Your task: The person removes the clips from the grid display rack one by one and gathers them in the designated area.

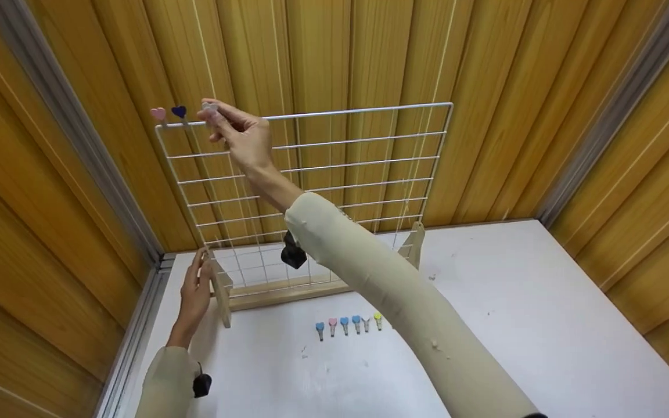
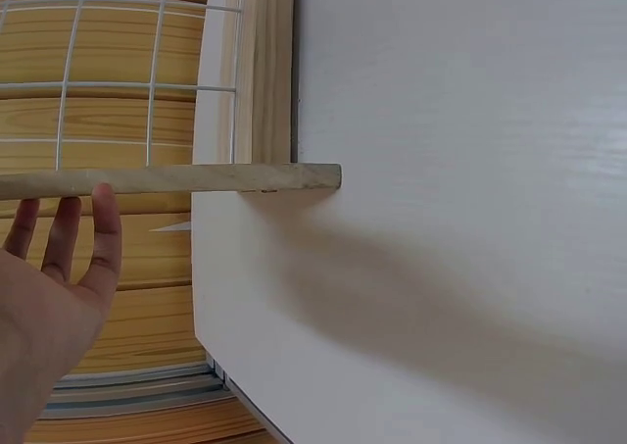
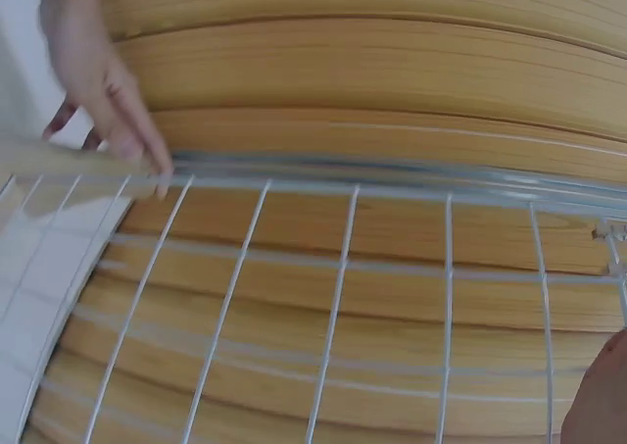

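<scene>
My right hand [image 1: 251,141] pinches a pale clip [image 1: 210,107] at the top bar of a white wire grid [image 1: 363,110], near its left end. A pink heart clip [image 1: 158,114] and a dark blue heart clip [image 1: 179,111] sit on that bar, left of the hand. Low at the left, my left hand [image 1: 195,290] rests its fingertips against the grid's wooden side foot [image 1: 221,293]. Three bent fingers touch the outer face of this foot in the left wrist view; the thumb is hidden there. Only a sliver of the right hand [image 3: 600,400] shows in the right wrist view.
On the white table [image 1: 514,302], a row of several clips lies before the grid, among them a blue heart clip [image 1: 320,327], a pink one [image 1: 333,323] and a yellow one [image 1: 378,317]. Another wooden foot [image 1: 413,247] supports the right side. Wood-patterned walls [image 1: 323,52] enclose the table.
</scene>
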